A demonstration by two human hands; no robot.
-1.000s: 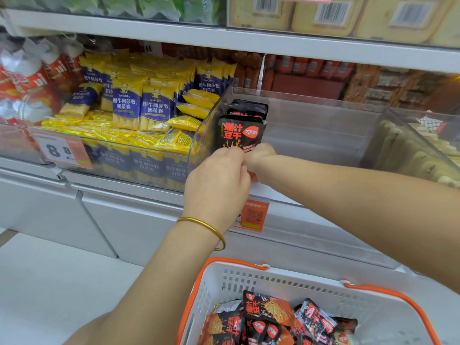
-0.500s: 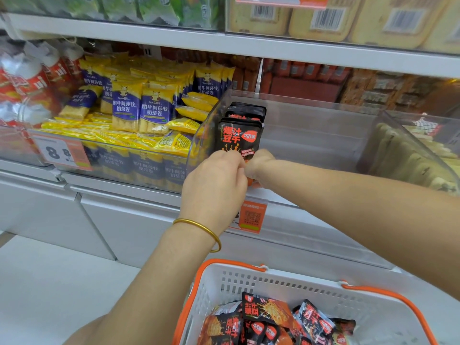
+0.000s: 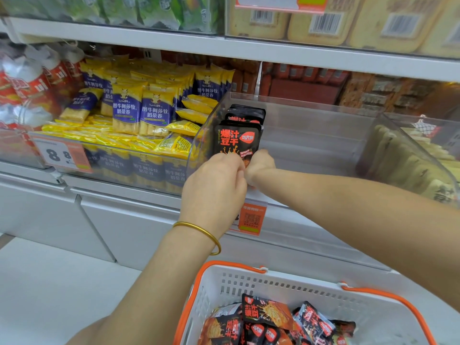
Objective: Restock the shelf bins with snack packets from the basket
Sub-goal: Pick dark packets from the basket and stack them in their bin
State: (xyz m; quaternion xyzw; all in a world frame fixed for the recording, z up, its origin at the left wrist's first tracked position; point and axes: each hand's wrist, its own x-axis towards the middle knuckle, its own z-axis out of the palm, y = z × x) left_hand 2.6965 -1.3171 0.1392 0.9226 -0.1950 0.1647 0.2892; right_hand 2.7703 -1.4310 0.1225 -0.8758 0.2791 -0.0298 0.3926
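Observation:
A clear shelf bin (image 3: 311, 105) holds a few black snack packets standing upright at its left end. The front black packet (image 3: 236, 140) has red lettering. My left hand (image 3: 214, 185) and my right hand (image 3: 260, 165) meet at its lower edge and pinch it there; the fingertips are hidden behind the hands. Below, a white basket with orange rim (image 3: 249, 282) carries several more black and red packets (image 3: 268, 322).
The bin to the left is full of yellow and blue packets (image 3: 139, 113), with a price tag (image 3: 62, 155) on its front. A clear bin of pale packets (image 3: 408, 165) stands at the right. An orange label (image 3: 251, 217) hangs on the shelf edge. Another shelf runs overhead.
Both hands and the front black packet stay in the same spot at the bin's left end; the packet stands slightly more upright. The view has shifted a little.

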